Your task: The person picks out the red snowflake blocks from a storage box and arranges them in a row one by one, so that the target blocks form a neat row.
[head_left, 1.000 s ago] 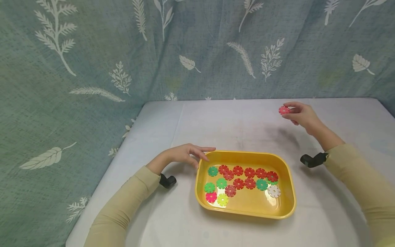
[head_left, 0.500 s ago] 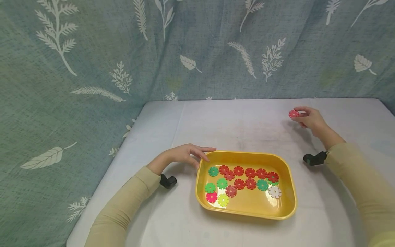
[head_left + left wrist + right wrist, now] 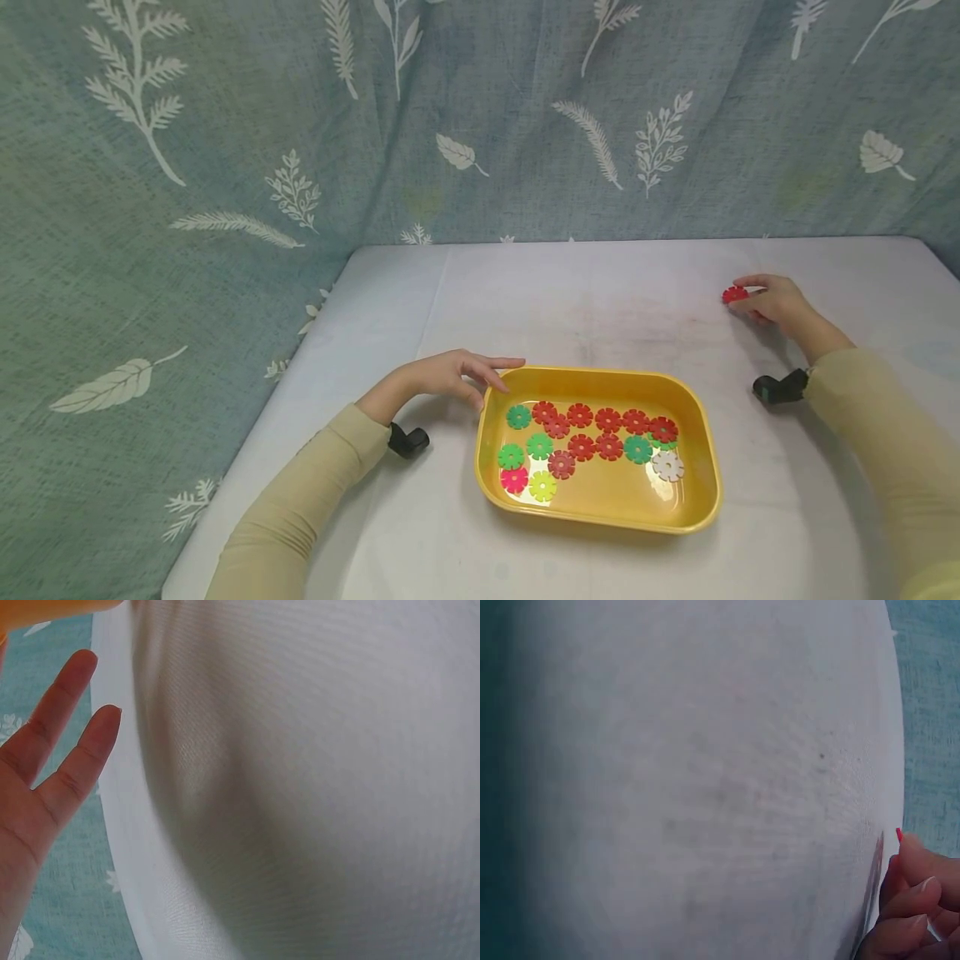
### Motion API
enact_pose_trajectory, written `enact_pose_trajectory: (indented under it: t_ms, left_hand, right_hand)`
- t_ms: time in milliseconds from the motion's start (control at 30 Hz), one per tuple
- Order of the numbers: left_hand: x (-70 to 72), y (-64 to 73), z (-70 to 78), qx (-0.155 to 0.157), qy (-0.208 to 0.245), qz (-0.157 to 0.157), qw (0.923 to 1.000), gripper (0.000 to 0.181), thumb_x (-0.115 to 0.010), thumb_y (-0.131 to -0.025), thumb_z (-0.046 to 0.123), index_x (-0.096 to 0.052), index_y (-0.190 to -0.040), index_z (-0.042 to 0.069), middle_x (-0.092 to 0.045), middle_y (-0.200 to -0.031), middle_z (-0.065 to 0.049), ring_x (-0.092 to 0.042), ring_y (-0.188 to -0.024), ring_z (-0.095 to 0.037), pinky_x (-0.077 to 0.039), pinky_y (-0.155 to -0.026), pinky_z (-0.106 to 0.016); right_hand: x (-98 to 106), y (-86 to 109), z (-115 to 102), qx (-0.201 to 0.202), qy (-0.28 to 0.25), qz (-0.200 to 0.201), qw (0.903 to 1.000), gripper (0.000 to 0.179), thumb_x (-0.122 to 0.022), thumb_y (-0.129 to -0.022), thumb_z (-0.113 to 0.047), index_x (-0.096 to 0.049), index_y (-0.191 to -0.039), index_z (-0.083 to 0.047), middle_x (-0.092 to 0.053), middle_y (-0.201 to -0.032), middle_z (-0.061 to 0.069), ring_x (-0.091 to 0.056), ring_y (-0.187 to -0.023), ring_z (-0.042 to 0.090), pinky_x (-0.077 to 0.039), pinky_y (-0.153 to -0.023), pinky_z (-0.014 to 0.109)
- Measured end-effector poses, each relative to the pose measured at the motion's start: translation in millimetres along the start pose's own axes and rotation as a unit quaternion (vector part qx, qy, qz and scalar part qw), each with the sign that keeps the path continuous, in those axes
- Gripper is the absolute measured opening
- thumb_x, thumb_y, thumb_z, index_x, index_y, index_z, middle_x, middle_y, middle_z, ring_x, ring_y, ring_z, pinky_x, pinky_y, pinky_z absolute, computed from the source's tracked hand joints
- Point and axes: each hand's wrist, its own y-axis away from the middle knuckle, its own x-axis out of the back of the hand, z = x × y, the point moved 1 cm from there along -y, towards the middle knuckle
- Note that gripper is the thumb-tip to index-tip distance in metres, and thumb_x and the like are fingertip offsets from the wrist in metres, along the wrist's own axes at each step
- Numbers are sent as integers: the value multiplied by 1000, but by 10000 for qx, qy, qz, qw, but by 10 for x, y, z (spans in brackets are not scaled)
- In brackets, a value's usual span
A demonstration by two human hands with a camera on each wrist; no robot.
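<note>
My right hand pinches a red notched plastic disc between thumb and fingers, low over the far right of the white-covered table. In the right wrist view only a sliver of the disc shows past the fingers. At the yellow tray's far left corner, my left hand has its fingers spread over the rim. Two straight fingers appear below the tray's orange-looking edge in the left wrist view. Inside the tray lie several notched discs, among them red discs and a white disc.
More discs in the tray are green, teal, yellow and pink. A leaf-patterned blue-green cloth hangs behind and to the left of the white table.
My right hand has moved to the right and nearer, lowering toward the table with the red disc in its fingers. The left hand and the tray have stayed put.
</note>
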Motion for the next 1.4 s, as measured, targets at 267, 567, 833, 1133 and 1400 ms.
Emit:
enact_pose_trajectory:
  t_ms: [267,567,833,1133,1400]
  left_hand:
    - [-2,1,-4,40,32,11,10000,49,-73,-74,28,-63,-113,0,-30,-148,-8,-31,-134,-22,-41,-97,-34]
    - [-16,-1,-8,-13,74,0,10000,43,-71,-76,16,-62,-113,-3,-29,-148,-11,-34,-132,-24,-43,-95,-35]
    - [-2,-7,-13,-28,62,-39,10000,42,-72,-76,15,-62,-112,-3,-28,-149,-11,-37,-131,-24,-44,-94,-35]
    - [24,-13,0,-28,124,-103,9999,50,-72,-74,27,-62,-113,-3,-27,-149,-11,-36,-131,-24,-45,-93,-35]
    - [5,-11,-11,-34,192,-102,9998,49,-72,-74,24,-62,-112,-4,-28,-149,-11,-38,-130,-24,-45,-93,-38]
  right_hand:
    - [15,-21,77,-25,355,28,9994,59,-62,-86,-16,-35,-135,3,-38,-117,28,-44,-79,26,-42,-61,27]
    - [9,44,47,-298,920,100,9953,53,-59,-87,-15,-38,-132,4,-34,-125,30,-37,-97,38,-41,-69,33]
    - [14,4,83,-425,844,12,9955,54,-58,-88,-19,-37,-134,2,-33,-128,31,-36,-100,39,-42,-86,46]
    - [125,16,-27,-187,668,-3,9976,63,-60,-87,-27,-34,-138,0,-41,-99,19,-43,-71,23,-39,-61,29]
    - [171,265,-325,642,628,-491,9947,74,-58,-87,-43,-30,-140,0,-41,-124,29,-50,-92,31,-50,-73,25]
